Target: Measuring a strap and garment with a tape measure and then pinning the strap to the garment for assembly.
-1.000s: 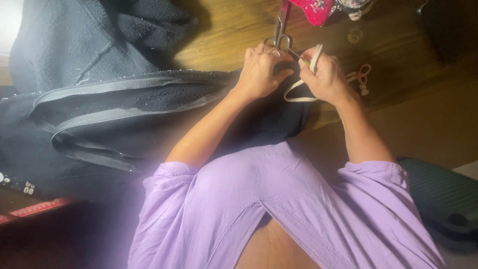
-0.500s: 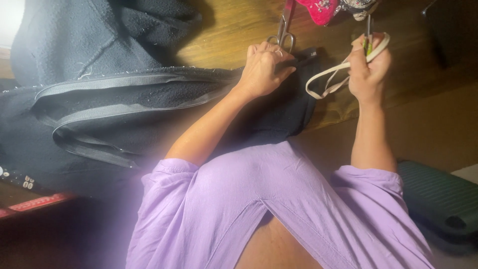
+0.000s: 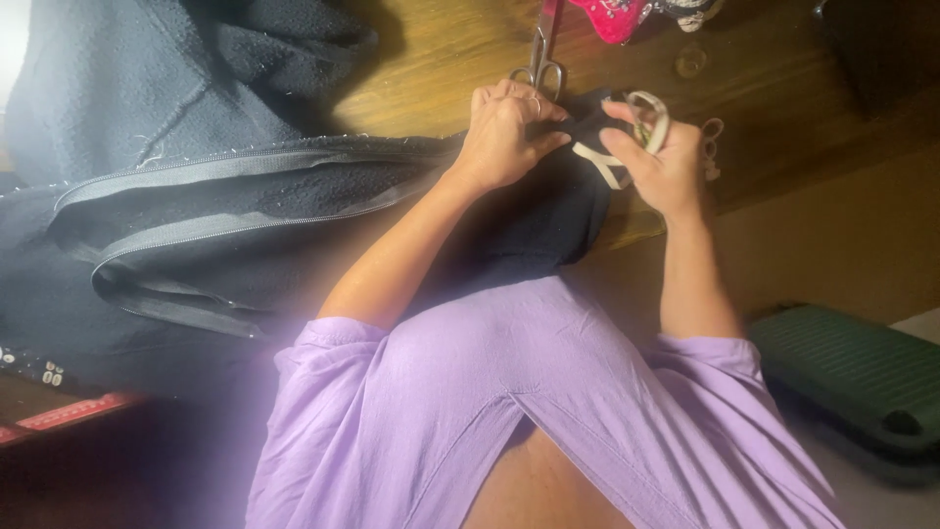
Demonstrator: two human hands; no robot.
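A black fleece garment (image 3: 196, 206) with a long grey zip (image 3: 255, 165) lies spread over the wooden table (image 3: 441, 49). My left hand (image 3: 504, 132) pinches the garment's black edge near the table's far side. My right hand (image 3: 658, 162) is right beside it, fingers closed on a cream strip (image 3: 615, 162) that loops around them and lies against the same black edge. The two hands nearly touch. My purple sleeves fill the lower part of the view.
Metal scissors (image 3: 539, 61) lie on the table just beyond my left hand. A pink object (image 3: 612, 15) sits at the top edge. Small looped handles (image 3: 710, 147) rest right of my right hand. A dark green case (image 3: 852, 372) is at lower right, a red ruler (image 3: 73, 413) at lower left.
My right hand had swung up and to the right with the cream strip; it has now come back down to the black edge beside my left hand. My left hand kept its grip.
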